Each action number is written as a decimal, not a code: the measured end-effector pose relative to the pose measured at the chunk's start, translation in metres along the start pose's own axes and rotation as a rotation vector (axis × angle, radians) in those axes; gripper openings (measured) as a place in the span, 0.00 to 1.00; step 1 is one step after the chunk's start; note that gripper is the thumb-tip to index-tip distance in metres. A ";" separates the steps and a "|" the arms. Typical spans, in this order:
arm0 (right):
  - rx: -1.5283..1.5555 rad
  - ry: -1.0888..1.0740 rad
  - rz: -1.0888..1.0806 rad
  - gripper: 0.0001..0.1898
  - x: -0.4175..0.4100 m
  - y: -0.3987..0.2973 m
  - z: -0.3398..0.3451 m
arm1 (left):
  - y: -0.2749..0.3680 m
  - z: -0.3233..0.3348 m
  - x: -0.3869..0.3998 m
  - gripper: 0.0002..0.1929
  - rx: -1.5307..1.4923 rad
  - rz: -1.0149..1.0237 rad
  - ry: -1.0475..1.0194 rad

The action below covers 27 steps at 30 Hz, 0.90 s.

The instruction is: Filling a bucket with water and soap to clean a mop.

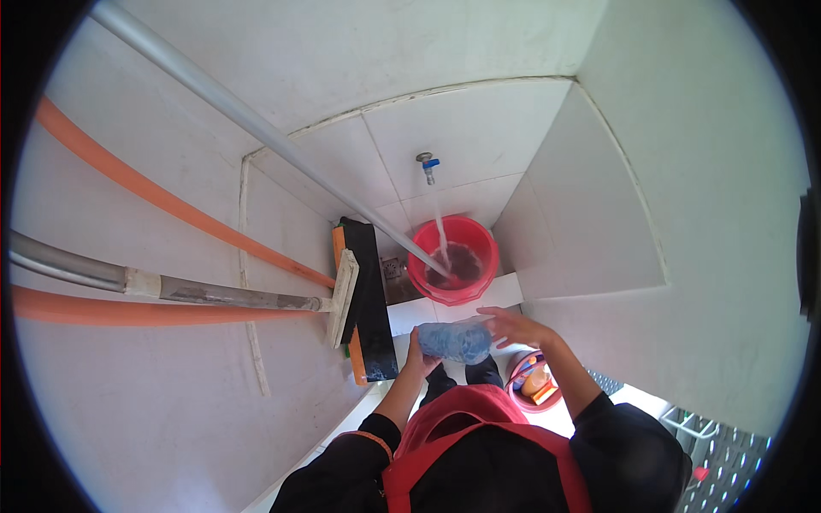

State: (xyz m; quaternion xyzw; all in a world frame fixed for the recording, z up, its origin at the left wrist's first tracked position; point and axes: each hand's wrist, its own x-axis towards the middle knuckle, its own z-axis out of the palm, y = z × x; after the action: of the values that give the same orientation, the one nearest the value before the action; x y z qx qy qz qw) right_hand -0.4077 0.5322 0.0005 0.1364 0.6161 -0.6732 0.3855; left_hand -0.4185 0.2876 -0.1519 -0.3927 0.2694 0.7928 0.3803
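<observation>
My left hand [421,354] is closed around one end of a clear bluish plastic bottle [454,342], which lies sideways in front of my body. At the bottle's other end is my right hand [518,328], its fingers spread; whether they touch the plastic cannot be told. Beyond the hands, a red plastic bucket [490,247] stands under a wall tap [429,168] with a blue lever. Water runs from the tap into the bucket, and the liquid inside looks dark and foamy. A grey metal pole [333,183] slants down into the bucket.
Squeegees or brooms with orange handles [186,208] and a metal-handled squeegee [344,298] lean at the left wall. A floor drain [392,268] lies between them and the bucket. Near my right leg stands a pink bucket [545,405] with bottles. Tiled walls enclose the corner.
</observation>
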 end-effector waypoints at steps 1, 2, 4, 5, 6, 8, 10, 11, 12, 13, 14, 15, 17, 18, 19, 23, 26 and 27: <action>-0.079 0.095 -0.077 0.37 -0.015 0.009 0.016 | -0.003 0.003 -0.003 0.29 0.037 -0.011 -0.004; -0.377 0.286 -0.246 0.43 -0.013 0.032 0.029 | -0.006 0.006 -0.006 0.29 0.074 -0.021 -0.006; -0.516 0.422 -0.256 0.44 -0.032 0.023 0.063 | -0.011 0.006 -0.013 0.30 0.125 -0.028 -0.009; -0.665 0.543 -0.254 0.46 -0.038 0.018 0.080 | -0.012 0.005 -0.014 0.31 0.131 -0.010 0.026; -0.569 0.616 -0.301 0.43 -0.043 0.018 0.087 | -0.013 0.010 -0.015 0.32 0.141 0.003 0.053; -0.557 0.703 -0.316 0.41 -0.054 0.023 0.098 | -0.014 0.013 -0.022 0.34 0.221 -0.074 0.017; -0.545 0.784 -0.328 0.38 -0.063 0.030 0.102 | -0.011 0.012 -0.020 0.36 0.299 -0.151 -0.013; -0.549 0.831 -0.313 0.37 -0.068 0.037 0.099 | -0.010 0.014 -0.014 0.38 0.437 -0.156 0.094; -0.549 0.872 -0.296 0.36 -0.072 0.046 0.097 | -0.009 0.008 -0.006 0.40 0.574 -0.158 0.208; -0.525 0.891 -0.274 0.36 -0.078 0.054 0.095 | -0.006 0.006 0.001 0.41 0.596 -0.106 0.223; -0.497 0.933 -0.205 0.36 -0.083 0.063 0.091 | 0.002 0.002 0.007 0.42 0.618 -0.056 0.237; -0.462 0.978 -0.123 0.37 -0.089 0.079 0.086 | 0.011 0.003 0.009 0.38 0.601 -0.012 0.231; -0.442 1.100 -0.015 0.37 -0.095 0.134 0.076 | 0.034 0.021 0.005 0.32 0.674 0.069 0.130; -0.452 1.140 0.117 0.38 -0.096 0.159 0.073 | 0.051 0.024 0.005 0.29 0.702 0.164 0.098; -0.415 1.210 0.211 0.38 -0.103 0.178 0.071 | 0.063 0.036 0.004 0.26 0.724 0.240 0.111; -0.128 1.252 0.707 0.41 -0.117 0.298 0.048 | 0.104 0.090 0.003 0.39 0.801 0.558 0.194; -0.024 1.305 0.867 0.40 -0.129 0.350 0.046 | 0.120 0.126 0.003 0.41 0.753 0.782 0.222; -0.023 1.316 0.920 0.39 -0.127 0.366 0.044 | 0.129 0.133 0.005 0.41 0.763 0.787 0.228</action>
State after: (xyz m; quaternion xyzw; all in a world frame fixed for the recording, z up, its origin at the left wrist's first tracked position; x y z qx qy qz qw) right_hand -0.0582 0.5560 -0.1720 0.7416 0.6058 -0.2222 0.1834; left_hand -0.5810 0.3130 -0.0666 -0.1804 0.7029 0.6738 0.1391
